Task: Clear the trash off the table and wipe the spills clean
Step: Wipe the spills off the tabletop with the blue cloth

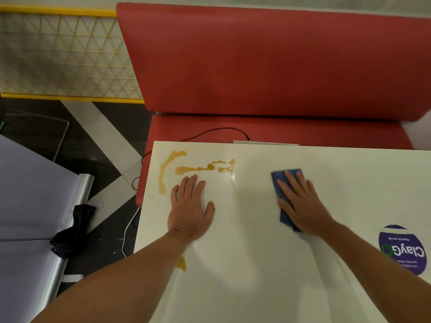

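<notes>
1. At the far left, off the bench (256,287), a pale purple surface with a metal edge (35,194) was seen, with black fabric (72,229) draped on it, above dark flooring crossed by thin cables.
2. On the bench's far left corner, an amber spill (186,169) was spread in a curved streak and a broken line of puddles. A smaller amber patch (181,263) was seen nearer, beside the left forearm.
3. The left hand (190,206) was laid flat on the bench, fingers straight and together, nothing held, its fingertips just short of the spill.
4. Right of centre, a blue cloth (283,180) was pressed flat to the bench under the right hand (300,203), whose fingers were spread straight over it. The cloth lay well apart from the spill.
5. At the right edge, a round purple sticker (403,250) was stuck to the bench.
6. Behind the bench, a red padded seat (268,66) was seen.
7. No trash was visible, so the wiping step was judged to be in hand. The next move was judged to call for the cloth to be swept leftwards across the amber spill, then over the nearer patch.
</notes>
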Demonstrator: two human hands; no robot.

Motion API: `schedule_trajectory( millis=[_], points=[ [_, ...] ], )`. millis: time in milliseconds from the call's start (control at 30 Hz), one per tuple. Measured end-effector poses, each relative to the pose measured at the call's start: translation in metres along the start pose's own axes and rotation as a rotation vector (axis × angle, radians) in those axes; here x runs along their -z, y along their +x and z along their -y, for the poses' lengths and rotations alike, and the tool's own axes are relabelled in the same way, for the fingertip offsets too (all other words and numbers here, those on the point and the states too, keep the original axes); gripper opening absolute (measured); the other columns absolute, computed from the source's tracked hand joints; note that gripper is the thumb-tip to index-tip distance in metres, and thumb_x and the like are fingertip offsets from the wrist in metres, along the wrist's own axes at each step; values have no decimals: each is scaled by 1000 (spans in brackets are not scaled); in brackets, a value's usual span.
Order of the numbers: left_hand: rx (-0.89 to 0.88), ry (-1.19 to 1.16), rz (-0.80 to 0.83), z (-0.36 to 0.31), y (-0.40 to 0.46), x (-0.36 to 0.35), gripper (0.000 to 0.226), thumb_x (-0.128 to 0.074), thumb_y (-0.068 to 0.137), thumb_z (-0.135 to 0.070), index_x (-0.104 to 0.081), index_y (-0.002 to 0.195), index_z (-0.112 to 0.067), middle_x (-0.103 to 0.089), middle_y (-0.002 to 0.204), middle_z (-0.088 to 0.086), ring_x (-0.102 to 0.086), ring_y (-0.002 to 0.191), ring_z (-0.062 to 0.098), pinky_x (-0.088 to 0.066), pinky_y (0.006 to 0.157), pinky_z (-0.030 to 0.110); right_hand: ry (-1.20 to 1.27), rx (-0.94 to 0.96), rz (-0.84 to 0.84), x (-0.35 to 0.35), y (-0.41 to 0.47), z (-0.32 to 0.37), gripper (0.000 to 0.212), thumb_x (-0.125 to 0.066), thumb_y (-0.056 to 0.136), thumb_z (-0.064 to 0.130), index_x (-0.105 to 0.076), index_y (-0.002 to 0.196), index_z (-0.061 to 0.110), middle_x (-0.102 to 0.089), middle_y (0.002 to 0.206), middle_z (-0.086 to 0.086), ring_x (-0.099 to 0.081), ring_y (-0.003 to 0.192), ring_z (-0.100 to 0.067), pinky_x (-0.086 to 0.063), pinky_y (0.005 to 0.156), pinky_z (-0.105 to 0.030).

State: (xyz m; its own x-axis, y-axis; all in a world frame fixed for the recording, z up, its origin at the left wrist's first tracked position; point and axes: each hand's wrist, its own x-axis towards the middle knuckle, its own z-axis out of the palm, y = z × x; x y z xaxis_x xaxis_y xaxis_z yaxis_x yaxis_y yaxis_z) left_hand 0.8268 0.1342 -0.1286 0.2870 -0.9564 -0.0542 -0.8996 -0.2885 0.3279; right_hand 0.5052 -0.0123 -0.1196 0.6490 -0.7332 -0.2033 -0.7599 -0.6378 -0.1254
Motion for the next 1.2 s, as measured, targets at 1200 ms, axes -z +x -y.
schedule_trajectory(
  millis=[1200],
  points=[
    [-18, -39, 50, 3, 0, 4, 68, -20, 97, -55, -39, 152, -19, -27, 164, 5, -18, 154, 28, -14, 125, 53, 324, -273, -24, -4, 14, 95, 91, 17, 89, 72, -8, 162, 24, 5, 170, -3, 9, 156, -32, 1, 125, -50]
  ],
)
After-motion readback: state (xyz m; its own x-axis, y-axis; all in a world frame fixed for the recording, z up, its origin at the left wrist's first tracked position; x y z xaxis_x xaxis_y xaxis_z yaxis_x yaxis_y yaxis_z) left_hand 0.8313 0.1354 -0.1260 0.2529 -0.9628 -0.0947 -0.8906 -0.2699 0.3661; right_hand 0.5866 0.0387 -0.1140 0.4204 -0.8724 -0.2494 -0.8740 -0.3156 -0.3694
